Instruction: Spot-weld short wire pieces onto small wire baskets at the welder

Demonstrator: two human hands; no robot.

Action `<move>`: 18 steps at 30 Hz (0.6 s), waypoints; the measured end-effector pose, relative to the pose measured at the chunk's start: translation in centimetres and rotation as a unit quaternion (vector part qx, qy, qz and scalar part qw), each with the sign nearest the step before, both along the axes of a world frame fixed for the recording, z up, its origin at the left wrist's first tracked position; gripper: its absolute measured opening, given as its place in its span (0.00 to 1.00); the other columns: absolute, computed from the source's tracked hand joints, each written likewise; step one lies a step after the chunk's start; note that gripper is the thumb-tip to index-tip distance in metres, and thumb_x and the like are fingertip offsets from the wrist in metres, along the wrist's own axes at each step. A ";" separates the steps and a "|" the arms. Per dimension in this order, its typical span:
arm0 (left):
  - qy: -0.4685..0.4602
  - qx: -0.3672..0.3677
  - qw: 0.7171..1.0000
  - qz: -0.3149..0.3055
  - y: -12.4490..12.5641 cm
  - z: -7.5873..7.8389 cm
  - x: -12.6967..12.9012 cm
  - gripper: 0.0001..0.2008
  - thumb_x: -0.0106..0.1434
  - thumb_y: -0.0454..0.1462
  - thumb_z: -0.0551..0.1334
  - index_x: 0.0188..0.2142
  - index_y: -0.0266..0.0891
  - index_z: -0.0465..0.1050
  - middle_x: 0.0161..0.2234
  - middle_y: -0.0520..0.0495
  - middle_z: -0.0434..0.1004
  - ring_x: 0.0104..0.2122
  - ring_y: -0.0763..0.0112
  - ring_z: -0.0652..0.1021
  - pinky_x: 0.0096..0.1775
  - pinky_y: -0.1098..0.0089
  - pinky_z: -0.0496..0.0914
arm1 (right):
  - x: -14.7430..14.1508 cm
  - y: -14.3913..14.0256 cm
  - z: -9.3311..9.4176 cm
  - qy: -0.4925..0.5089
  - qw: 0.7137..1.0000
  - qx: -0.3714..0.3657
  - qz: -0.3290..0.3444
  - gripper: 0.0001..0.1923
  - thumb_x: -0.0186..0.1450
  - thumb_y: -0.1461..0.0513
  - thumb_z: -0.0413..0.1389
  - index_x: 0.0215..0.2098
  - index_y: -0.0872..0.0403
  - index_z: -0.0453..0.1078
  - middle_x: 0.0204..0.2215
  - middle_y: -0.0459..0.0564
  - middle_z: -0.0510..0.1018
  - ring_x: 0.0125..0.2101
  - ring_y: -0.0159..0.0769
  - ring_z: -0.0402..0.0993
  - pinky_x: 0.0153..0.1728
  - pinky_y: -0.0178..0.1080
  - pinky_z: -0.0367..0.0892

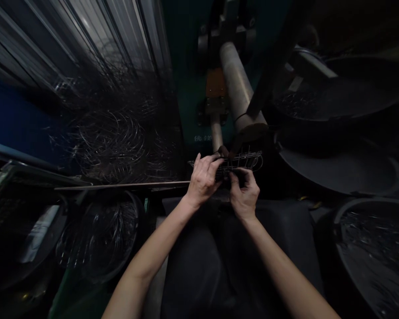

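A small frame of bent metal wire [249,158] lies across the tip of a machine with thick metal cylinders, just in front of me. My left hand [204,177] is closed on the left part of the wire frame, its fingers bent over the top. From below and to the right, my right hand [245,192] pinches the frame's near side between thumb and fingers. Darkness hides where the fingertips meet the wire. The lower machine rod [216,133] ends right above my left fingers, and the larger cylinder [241,84] stands over the wire frame.
Loose wire pieces [116,137] are heaped at the left behind a thin ledge [126,184]. A round tub [136,212] of bent wires stands lower left. More dark tubs line the right, one holding small metal parts [379,243]. A dark apron [239,261] covers my lap.
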State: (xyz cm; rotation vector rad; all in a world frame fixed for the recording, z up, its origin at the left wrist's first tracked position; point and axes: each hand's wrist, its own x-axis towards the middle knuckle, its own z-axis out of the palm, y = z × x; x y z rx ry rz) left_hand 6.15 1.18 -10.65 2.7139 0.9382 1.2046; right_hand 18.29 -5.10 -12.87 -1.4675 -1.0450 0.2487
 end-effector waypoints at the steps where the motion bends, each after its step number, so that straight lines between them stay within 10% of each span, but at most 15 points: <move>1: 0.003 -0.008 1.000 -0.002 0.0 -0.1 0.0 0.23 0.62 0.36 0.62 0.55 0.37 0.59 0.51 0.39 0.73 0.54 0.60 0.73 0.62 0.50 0.61 | 0.0 0.0 -0.1 -0.001 1.000 -0.002 -0.001 0.11 0.66 0.55 0.54 0.37 0.54 0.69 0.34 0.49 0.75 0.35 0.33 0.73 0.39 0.37 0.68; 11: 0.004 -0.021 0.999 -0.025 1.6 -0.9 -1.1 0.23 0.63 0.38 0.60 0.56 0.39 0.58 0.56 0.39 0.69 0.58 0.60 0.70 0.64 0.48 0.54 | -0.9 0.7 -0.1 0.021 0.999 -0.034 -0.008 0.12 0.66 0.54 0.53 0.39 0.54 0.68 0.36 0.50 0.76 0.37 0.35 0.73 0.42 0.38 0.67; 18: -0.049 0.007 0.998 -0.029 2.4 -0.9 -1.6 0.26 0.59 0.35 0.64 0.54 0.41 0.54 0.52 0.40 0.72 0.55 0.61 0.73 0.62 0.49 0.60 | 0.5 -1.2 4.9 0.021 0.996 -0.077 0.028 0.13 0.62 0.53 0.56 0.39 0.53 0.71 0.37 0.50 0.78 0.38 0.38 0.74 0.41 0.41 0.70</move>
